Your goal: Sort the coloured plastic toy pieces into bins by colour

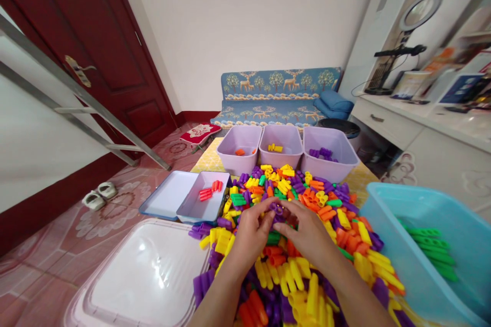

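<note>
Head view: I see the left hand [253, 227] and right hand [305, 222] half-curled, fingertips pinching purple pieces [278, 210], seemingly to steady them

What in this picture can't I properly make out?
From the head view:
Full shape of the purple tubes: partly covered by the left hand and right hand.
Near end of the blue tub: cut off by the picture's edges.
Writing on the containers at right: blurred.
Most of the tablecloth: hidden under the heap and boxes.
</note>
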The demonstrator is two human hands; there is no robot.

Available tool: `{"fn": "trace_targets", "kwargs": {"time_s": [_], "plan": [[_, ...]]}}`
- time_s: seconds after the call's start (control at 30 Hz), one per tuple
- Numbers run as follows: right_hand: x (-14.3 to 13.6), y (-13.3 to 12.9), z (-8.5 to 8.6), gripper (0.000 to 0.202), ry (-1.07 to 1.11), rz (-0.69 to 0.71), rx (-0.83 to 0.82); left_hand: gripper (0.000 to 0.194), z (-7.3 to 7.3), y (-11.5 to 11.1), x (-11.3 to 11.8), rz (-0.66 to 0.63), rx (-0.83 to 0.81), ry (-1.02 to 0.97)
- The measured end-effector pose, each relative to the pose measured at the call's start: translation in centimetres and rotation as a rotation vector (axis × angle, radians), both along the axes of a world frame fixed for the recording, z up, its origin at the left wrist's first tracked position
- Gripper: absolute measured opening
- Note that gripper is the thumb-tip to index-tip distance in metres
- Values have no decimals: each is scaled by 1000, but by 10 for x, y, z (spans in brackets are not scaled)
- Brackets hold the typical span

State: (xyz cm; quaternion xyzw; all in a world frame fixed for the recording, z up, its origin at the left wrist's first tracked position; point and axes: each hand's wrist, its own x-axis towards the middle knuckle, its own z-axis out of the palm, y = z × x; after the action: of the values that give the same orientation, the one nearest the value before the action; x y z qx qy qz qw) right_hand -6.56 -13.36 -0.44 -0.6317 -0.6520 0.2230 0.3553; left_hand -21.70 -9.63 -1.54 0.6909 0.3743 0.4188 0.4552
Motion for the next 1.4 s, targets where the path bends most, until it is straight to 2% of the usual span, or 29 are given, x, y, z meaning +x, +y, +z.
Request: {"fn": "trace_targets", "kwargs": {"time_s": [0.17, 0.3, 0.43, 0.57, 0.7, 0.8, 0.97, 1.07, 1.13, 1.27, 1.33, 1.4], "plan": [[1, -3, -2, 25, 235, -36, 101, 31, -6, -4, 9, 35, -252, -337], [-3, -7, 3, 37, 577, -60, -40, 34, -2, -11, 16, -5, -532, -540], [-1, -11, 7, 41, 828, -186, -77, 32, 3, -17, 17, -34, -735, -700], [6, -13, 3, 41, 1042, -318, -16, 32, 7, -17, 14, -3, -838, -771], [10, -15, -1, 45, 1050, -333, 55, 37, 9, -19, 10, 15, -861, -766], [9, -18, 1, 49, 1020, -295, 20, 40, 11, -21, 8, -8, -829, -702], [4, -24, 8, 61, 899, -80, -50, 40, 13, -21, 3, -115, -679, -549], [4, -24, 6, 57, 801, 34, -74, 38, 13, -20, 0, -183, -569, -399], [4, -24, 4, 50, 757, 58, -93, 36, 11, -18, -3, -194, -484, -295], [6, -23, 3, 42, 721, 10, -71, 23, 7, -13, -11, -17, -140, 2], [7, -24, 3, 42, 723, -28, -88, 26, 7, -9, -15, 82, 44, 164], [8, -26, 3, 45, 728, -49, -135, 31, 5, -7, -18, 111, 153, 264]]}}
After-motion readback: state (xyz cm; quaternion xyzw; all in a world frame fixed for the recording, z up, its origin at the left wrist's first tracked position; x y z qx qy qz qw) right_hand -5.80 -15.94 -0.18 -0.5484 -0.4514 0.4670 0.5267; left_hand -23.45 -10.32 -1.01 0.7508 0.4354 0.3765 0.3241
